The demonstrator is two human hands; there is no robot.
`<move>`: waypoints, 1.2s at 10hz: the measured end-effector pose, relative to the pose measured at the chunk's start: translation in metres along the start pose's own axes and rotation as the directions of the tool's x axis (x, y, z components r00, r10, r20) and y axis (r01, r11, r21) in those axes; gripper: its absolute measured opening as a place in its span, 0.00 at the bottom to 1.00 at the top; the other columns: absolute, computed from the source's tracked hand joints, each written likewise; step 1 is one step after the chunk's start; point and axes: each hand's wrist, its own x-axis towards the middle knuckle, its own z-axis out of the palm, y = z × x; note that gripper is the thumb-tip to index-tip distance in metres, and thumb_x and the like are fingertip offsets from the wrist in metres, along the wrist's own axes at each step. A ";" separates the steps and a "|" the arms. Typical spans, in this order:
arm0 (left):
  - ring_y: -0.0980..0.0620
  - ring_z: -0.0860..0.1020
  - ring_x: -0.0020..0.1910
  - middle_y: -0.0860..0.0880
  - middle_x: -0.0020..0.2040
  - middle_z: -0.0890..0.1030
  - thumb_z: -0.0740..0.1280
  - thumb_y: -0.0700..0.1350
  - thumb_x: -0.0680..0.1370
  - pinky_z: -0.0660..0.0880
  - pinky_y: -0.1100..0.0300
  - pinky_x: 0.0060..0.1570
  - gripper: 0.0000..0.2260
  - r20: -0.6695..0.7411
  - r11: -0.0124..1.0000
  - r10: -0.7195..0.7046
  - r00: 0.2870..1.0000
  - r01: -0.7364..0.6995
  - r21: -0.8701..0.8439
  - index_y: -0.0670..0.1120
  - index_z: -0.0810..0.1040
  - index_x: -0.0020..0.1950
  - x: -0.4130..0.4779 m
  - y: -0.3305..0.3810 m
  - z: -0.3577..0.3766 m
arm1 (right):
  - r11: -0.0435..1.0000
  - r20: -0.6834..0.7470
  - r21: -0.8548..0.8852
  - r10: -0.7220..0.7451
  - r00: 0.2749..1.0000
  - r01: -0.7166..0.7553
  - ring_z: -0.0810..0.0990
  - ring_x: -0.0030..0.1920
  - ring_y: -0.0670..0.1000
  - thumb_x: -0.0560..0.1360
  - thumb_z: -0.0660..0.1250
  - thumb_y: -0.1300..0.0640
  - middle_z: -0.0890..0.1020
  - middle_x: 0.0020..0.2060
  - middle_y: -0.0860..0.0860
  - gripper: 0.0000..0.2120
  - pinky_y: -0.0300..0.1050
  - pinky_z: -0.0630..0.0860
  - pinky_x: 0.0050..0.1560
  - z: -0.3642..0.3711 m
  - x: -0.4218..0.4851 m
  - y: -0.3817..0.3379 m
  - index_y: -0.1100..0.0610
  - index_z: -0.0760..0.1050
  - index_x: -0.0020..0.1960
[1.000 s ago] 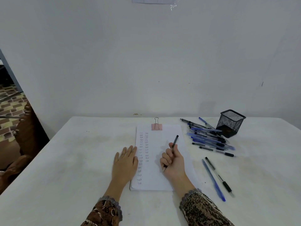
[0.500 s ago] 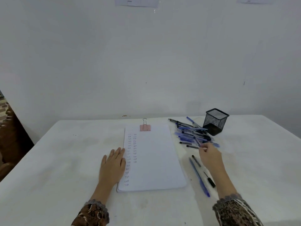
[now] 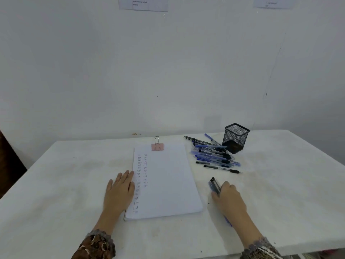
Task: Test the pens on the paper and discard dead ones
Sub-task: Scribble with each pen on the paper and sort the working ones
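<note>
A white paper pad (image 3: 168, 184) with a pink binder clip (image 3: 158, 146) lies mid-table, with columns of small test marks down its left side. My left hand (image 3: 119, 193) rests flat on the pad's left edge. My right hand (image 3: 226, 197) is right of the pad, its fingers curled down over a black pen (image 3: 214, 184). That pen lies against another black pen and a blue pen (image 3: 228, 221) on the table, and the blue one's lower end shows under my wrist. A pile of pens (image 3: 214, 156) lies further back.
A black mesh pen cup (image 3: 235, 138) stands behind the pile near the wall. The white table (image 3: 65, 184) ends at the wall in the back. Paper notices hang on the wall above. A dark piece of furniture stands at the far left.
My right hand left the pad, reached to the pen pile, then pulled back to the pens beside the pad's right edge. My left hand stayed on the pad.
</note>
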 end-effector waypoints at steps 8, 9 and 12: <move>0.54 0.49 0.76 0.54 0.77 0.52 0.46 0.49 0.82 0.45 0.52 0.73 0.21 0.004 1.000 0.004 1.000 -0.004 0.001 0.52 0.51 0.76 0.000 -0.001 0.000 | 0.865 -0.151 -0.224 -0.485 0.861 0.448 0.75 0.55 0.56 0.81 0.55 0.56 0.73 0.58 0.54 0.11 0.50 0.70 0.57 -0.013 0.101 -0.001 0.55 0.71 0.60; 0.53 0.49 0.76 0.54 0.77 0.52 0.46 0.49 0.82 0.45 0.52 0.73 0.22 0.009 1.000 0.003 1.000 -0.003 0.004 0.52 0.50 0.76 0.000 -0.001 -0.001 | 0.749 -0.374 0.318 -0.464 0.803 0.581 0.74 0.47 0.50 0.81 0.55 0.60 0.75 0.51 0.55 0.10 0.38 0.68 0.47 -0.027 0.088 -0.022 0.60 0.74 0.56; 0.54 0.48 0.76 0.54 0.77 0.51 0.45 0.49 0.82 0.45 0.52 0.73 0.22 0.023 1.000 0.001 1.000 -0.002 0.010 0.52 0.50 0.76 0.000 0.000 -0.002 | -0.521 -0.092 0.848 -0.325 0.941 -0.097 0.57 0.20 0.48 0.57 0.66 0.43 0.59 0.17 0.48 0.14 0.37 0.55 0.26 -0.053 0.031 -0.090 0.54 0.72 0.27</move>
